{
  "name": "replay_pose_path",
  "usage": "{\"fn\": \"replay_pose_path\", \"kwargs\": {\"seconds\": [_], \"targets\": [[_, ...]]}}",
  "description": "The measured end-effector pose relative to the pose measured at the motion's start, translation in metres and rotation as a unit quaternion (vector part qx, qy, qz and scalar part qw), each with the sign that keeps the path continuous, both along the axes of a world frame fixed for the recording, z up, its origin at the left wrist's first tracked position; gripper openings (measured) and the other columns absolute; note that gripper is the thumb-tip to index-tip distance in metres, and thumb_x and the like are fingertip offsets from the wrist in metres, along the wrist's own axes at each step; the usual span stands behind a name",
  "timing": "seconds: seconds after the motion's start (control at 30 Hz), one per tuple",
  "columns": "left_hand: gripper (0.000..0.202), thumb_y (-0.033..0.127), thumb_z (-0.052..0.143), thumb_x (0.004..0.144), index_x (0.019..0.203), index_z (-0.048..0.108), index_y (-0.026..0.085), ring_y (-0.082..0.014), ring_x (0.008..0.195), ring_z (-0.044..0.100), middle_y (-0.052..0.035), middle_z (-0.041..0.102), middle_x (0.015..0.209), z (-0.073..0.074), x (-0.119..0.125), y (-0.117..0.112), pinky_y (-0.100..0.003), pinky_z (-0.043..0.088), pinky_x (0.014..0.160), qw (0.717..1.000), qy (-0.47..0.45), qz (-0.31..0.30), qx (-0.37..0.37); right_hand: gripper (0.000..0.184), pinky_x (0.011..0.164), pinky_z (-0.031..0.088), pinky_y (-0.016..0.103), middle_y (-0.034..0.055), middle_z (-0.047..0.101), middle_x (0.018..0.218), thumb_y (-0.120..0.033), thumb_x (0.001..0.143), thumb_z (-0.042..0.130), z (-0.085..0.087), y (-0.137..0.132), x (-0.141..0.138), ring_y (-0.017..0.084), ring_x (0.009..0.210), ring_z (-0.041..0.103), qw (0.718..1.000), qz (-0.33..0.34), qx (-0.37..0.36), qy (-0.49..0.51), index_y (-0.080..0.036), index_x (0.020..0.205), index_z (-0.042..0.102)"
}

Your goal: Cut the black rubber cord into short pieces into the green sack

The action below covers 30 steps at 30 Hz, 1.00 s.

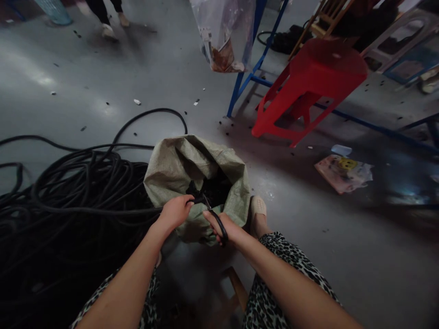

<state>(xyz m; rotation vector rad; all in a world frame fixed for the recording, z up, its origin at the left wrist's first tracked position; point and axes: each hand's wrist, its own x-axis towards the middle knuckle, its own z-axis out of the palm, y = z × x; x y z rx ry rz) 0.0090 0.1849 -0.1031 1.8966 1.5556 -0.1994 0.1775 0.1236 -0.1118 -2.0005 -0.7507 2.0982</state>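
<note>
Head view: both forearms are reaching fwd & down, wrists close together. L hand point(176, 211) is curling tight round black cable point(144, 211), which is coming in from coil point(68, 183) on its left. R hand point(226, 230) is gripping cutters point(214, 215), tips at cable end btwn the hands. Sack point(178, 169) is gaping just beyond both.

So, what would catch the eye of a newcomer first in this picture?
First the open woven sack at centre, where the left hand grips a black cable and the right hand holds a black-handled tool against it. Then the big heap of black cable on the floor at left, and the red plastic stool at upper right.
</note>
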Motion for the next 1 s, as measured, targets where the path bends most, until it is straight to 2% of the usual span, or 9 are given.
{"fn": "replay_pose_path", "kwargs": {"seconds": [0.17, 0.33, 0.53, 0.87, 1.0], "targets": [[0.036, 0.025, 0.041, 0.088, 0.117, 0.063, 0.019, -0.0248, 0.105, 0.062, -0.0075, 0.068, 0.115, -0.002, 0.001, 0.001, -0.035, 0.046, 0.09, 1.0, 0.011, 0.004, 0.008, 0.046, 0.026, 0.032, 0.018, -0.004, 0.039, 0.043, -0.054, 0.087, 0.049, -0.003, -0.002, 0.004, 0.009, 0.029, 0.041, 1.0, 0.015, 0.016, -0.001, -0.016, 0.061, 0.048], [0.036, 0.027, 0.043, 0.088, 0.118, 0.062, 0.018, -0.0253, 0.106, 0.062, -0.0077, 0.068, 0.115, -0.004, 0.001, 0.002, -0.036, 0.046, 0.091, 0.999, 0.008, 0.031, 0.039, 0.051, 0.028, 0.031, 0.017, -0.0029, 0.042, 0.045, -0.059, 0.086, 0.05, -0.002, 0.002, 0.006, 0.008, 0.03, 0.043, 0.999, 0.014, 0.015, -0.029, -0.015, 0.061, 0.049], [0.033, 0.028, 0.045, 0.088, 0.115, 0.062, 0.019, -0.0224, 0.106, 0.062, -0.0055, 0.068, 0.116, -0.007, -0.001, 0.004, -0.032, 0.046, 0.092, 0.994, -0.025, 0.065, 0.079, 0.052, 0.034, 0.037, 0.019, 0.0005, 0.051, 0.05, -0.063, 0.085, 0.047, -0.001, 0.007, 0.005, 0.01, 0.037, 0.049, 1.0, 0.001, 0.021, -0.006, -0.013, 0.069, 0.053], [0.034, 0.028, 0.044, 0.089, 0.116, 0.062, 0.018, -0.0222, 0.108, 0.061, -0.0066, 0.067, 0.117, -0.007, -0.003, 0.003, -0.032, 0.046, 0.094, 0.993, -0.045, 0.06, 0.089, 0.049, 0.042, 0.038, 0.021, 0.0015, 0.053, 0.055, -0.061, 0.086, 0.049, 0.005, 0.011, -0.002, 0.011, 0.042, 0.051, 0.998, 0.021, 0.053, 0.013, -0.014, 0.073, 0.056], [0.034, 0.028, 0.044, 0.089, 0.116, 0.062, 0.018, -0.0224, 0.107, 0.062, -0.0066, 0.067, 0.116, -0.005, -0.003, 0.002, -0.033, 0.046, 0.094, 0.993, -0.054, 0.06, 0.087, 0.052, 0.042, 0.039, 0.021, 0.002, 0.054, 0.054, -0.063, 0.085, 0.047, 0.0, 0.009, -0.003, 0.012, 0.043, 0.053, 0.997, 0.033, 0.074, 0.021, -0.013, 0.072, 0.056]]}}
